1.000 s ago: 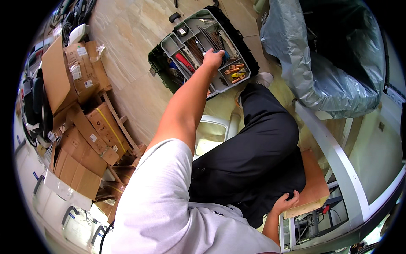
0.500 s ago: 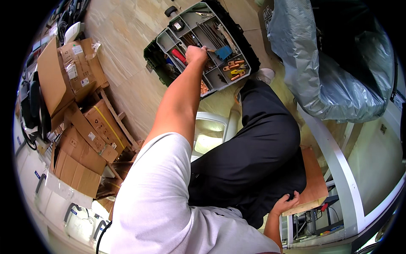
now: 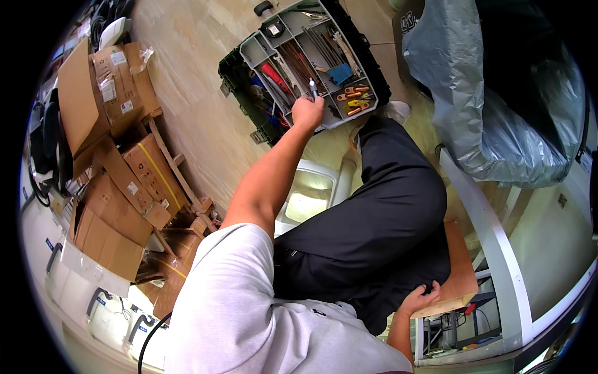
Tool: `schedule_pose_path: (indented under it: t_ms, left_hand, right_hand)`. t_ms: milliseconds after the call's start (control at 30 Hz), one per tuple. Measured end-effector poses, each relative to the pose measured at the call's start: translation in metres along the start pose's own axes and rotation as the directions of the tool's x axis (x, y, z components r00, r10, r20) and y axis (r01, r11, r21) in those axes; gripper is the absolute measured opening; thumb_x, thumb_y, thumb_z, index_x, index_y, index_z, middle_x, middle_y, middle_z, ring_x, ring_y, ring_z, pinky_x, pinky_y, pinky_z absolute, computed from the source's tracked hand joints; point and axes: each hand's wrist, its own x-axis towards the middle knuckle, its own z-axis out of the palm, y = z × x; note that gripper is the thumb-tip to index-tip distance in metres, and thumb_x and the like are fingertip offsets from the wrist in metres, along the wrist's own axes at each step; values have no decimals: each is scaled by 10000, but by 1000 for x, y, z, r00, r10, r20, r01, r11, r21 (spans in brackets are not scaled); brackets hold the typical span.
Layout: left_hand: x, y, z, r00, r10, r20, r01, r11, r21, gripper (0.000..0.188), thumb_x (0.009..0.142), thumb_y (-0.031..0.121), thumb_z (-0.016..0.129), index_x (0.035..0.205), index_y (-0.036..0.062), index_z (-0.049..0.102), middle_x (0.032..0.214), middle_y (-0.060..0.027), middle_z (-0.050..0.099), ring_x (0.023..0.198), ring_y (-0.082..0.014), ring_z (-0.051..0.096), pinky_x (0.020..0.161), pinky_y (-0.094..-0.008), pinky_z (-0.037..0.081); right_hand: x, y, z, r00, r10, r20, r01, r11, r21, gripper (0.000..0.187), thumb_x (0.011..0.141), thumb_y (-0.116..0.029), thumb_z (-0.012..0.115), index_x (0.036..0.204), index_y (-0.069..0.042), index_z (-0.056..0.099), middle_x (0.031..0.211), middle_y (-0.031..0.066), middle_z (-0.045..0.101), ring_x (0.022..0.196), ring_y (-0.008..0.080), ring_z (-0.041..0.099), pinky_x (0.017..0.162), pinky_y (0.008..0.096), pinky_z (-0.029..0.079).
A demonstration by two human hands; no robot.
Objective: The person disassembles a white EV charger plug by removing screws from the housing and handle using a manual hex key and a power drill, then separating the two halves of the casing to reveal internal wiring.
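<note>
My left hand (image 3: pixel 307 114) reaches down over an open toolbox (image 3: pixel 240 78) on the floor. It is closed around a slim silvery tool (image 3: pixel 313 88) that points up out of the fist. The toolbox's grey tray (image 3: pixel 372 100) holds several hand tools, among them a red-handled one (image 3: pixel 274 76), a blue piece (image 3: pixel 340 73) and orange-handled pieces (image 3: pixel 352 104). My right hand (image 3: pixel 422 298) is low at the right, with its fingers curled over the edge of the wooden seat board (image 3: pixel 460 274) beside my leg in dark trousers (image 3: pixel 374 224).
Cardboard boxes (image 3: pixel 118 93) and a wooden pallet (image 3: pixel 180 171) line the left side. A white plastic stool (image 3: pixel 311 196) stands below the toolbox. A large grey plastic-wrapped bundle (image 3: pixel 492 93) fills the upper right, above a white metal frame (image 3: pixel 492 237). White canisters (image 3: pixel 81 293) stand at lower left.
My left hand has moved from the tray's right side toward its middle and now holds the slim tool upright. My right hand stays on the seat edge.
</note>
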Motion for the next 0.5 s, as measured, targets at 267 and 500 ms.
schedule_pose_path:
  t_ms: [267,500]
  left_hand:
    - [19,34,-19,997,-35,-72,53,963,264,468,821,376,553,859,-65,705,854,-232,697,904,-370,687,848,-424,521]
    - [7,37,-25,999,-42,6,37,937,347,492,827,393,554,850,-73,710,909,-251,704,927,-391,683,852,-429,522]
  right_hand:
    - [3,-5,0,1000,-14,13,13,1000,17,364,784,-64,526,1131,43,543,1168,214,560,1125,390,518,1004,477,396]
    - [4,2,0,999,-48,24,49,999,-20,359,808,-58,550,1156,28,557,1162,209,567,1106,372,537,963,438,434]
